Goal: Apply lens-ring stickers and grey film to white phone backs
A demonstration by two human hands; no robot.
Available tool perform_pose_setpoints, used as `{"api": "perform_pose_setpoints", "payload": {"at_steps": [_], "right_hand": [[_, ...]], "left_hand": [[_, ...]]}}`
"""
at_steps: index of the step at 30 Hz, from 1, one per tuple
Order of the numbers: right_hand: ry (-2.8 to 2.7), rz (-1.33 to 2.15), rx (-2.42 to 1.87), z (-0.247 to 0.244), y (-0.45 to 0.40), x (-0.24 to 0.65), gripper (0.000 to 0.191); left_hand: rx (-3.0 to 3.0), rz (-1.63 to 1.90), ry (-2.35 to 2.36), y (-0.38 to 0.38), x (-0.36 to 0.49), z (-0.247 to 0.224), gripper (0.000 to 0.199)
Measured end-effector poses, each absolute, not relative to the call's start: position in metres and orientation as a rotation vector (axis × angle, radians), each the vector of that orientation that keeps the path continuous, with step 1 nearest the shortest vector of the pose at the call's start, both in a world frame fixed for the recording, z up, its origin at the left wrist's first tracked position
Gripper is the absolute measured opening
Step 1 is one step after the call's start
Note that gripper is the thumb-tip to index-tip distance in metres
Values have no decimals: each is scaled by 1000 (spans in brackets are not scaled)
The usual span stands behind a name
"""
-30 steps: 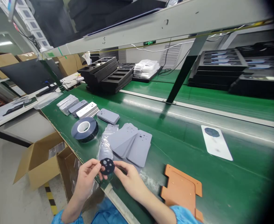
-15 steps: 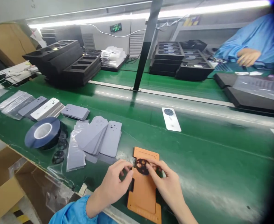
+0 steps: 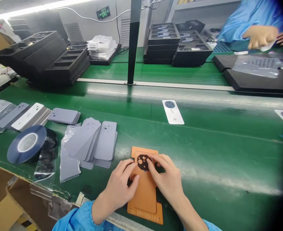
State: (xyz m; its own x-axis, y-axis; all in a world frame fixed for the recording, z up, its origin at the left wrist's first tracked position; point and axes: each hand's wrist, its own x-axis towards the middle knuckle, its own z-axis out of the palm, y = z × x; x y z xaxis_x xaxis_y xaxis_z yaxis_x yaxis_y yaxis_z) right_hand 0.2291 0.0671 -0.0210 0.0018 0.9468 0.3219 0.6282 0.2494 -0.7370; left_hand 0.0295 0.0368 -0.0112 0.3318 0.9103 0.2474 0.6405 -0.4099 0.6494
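Observation:
An orange fixture plate (image 3: 145,195) lies on the green bench at the bottom centre. Near its upper end is a round black disc with several holes (image 3: 143,162). My left hand (image 3: 119,183) is at the disc's left edge, fingertips touching it, thumb spread apart over the plate. On the right side, my right hand (image 3: 167,176) has its thumb and index finger on the disc's edge. Left of the plate, grey phone-shaped sheets (image 3: 105,141) lie fanned out beside a plastic-wrapped stack (image 3: 69,160).
A blue tape roll (image 3: 27,143) and more sheet stacks (image 3: 64,115) are at the left. A white panel with a dark disc (image 3: 173,112) lies beyond my hands. Black trays (image 3: 66,64) stand behind. Across the bench, a person in blue sleeves (image 3: 247,19) works.
The view has shifted. My left fingertips have come onto the disc's left edge, while my right hand stays at its right side. The other person's hands have moved.

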Motion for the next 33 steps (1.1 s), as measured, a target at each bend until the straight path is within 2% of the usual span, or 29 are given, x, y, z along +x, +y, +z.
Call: {"api": "perform_pose_setpoints", "payload": {"at_steps": [7, 22, 33], "right_hand": [[-1724, 444, -1444, -24, 67, 228, 14], [-1849, 327, -1522, -27, 63, 237, 20], [-1703, 733, -1532, -16, 71, 251, 26]], "left_hand": [[2326, 711, 1404, 38, 34, -8, 48], [2317, 673, 1465, 35, 34, -7, 47], [2435, 597, 1454, 34, 29, -4, 52]]}}
